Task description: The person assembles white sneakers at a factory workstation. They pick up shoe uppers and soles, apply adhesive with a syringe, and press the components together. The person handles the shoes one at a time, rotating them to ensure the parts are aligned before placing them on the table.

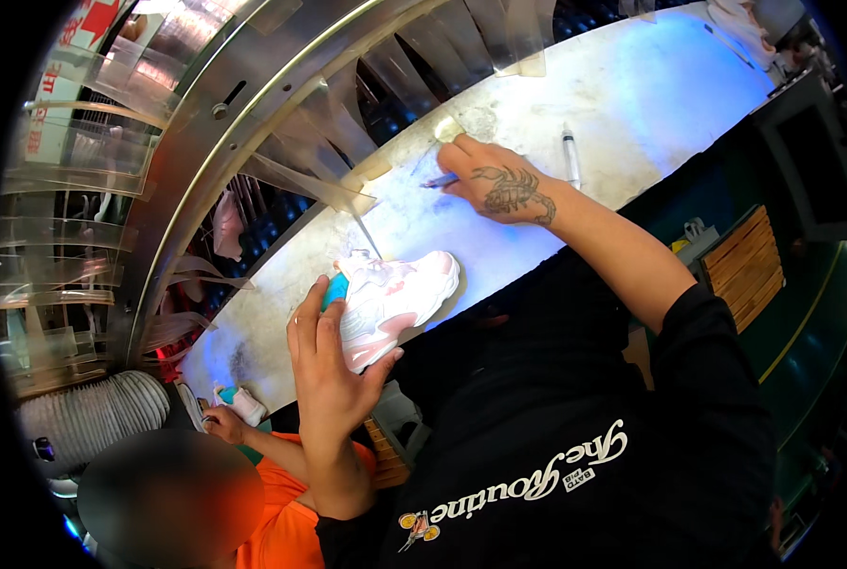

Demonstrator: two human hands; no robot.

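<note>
My left hand grips a white and pink sneaker by its heel end. Its thumb lies by the sole and its fingers by the turquoise lining. The toe points to the upper right, over the lit worktop. Farther off, my right hand is closed around a slim, dark, pen-like tool, whose exact kind I cannot make out. Just beyond those fingers sits a small pale round dish. To the right of the hand lies a slim clear tube with a dark end.
At lower left a person in orange has a hand beside another shoe. Clear plastic strips hang from a metal frame along the far edge. A ribbed hose is at left, a slatted wooden surface at right.
</note>
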